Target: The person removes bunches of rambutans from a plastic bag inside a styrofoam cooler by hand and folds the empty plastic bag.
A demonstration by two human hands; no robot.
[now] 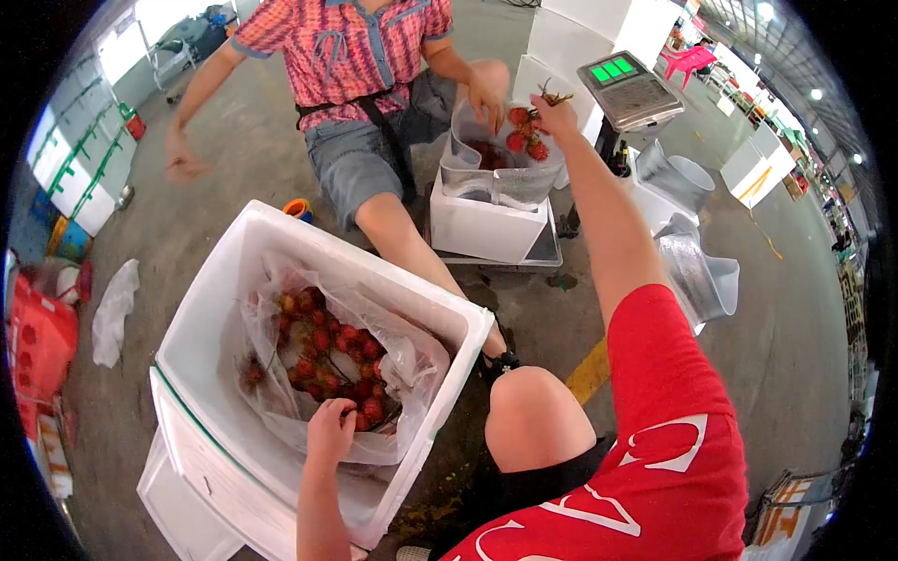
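My right hand (557, 120) is closed on the stems of a small bunch of red rambutans (526, 142), which hangs over a white foam box (491, 224) with a silvery liner (496, 185). More red fruit shows inside that liner. My left hand (332, 432) reaches down into a large white foam box (210, 309), its fingers curled beside loose rambutans (323, 346). Whatever those fingers grip is hidden. A clear plastic bag (426, 360) surrounds the fruit there.
Facing me, a co-worker in a patterned shirt (351, 56) has one hand (486, 101) over the lined box and the other out left. A scale display (613, 70) stands behind my right hand. Silvery liners (687, 266) sit at right; a lid (178, 496) lies lower left.
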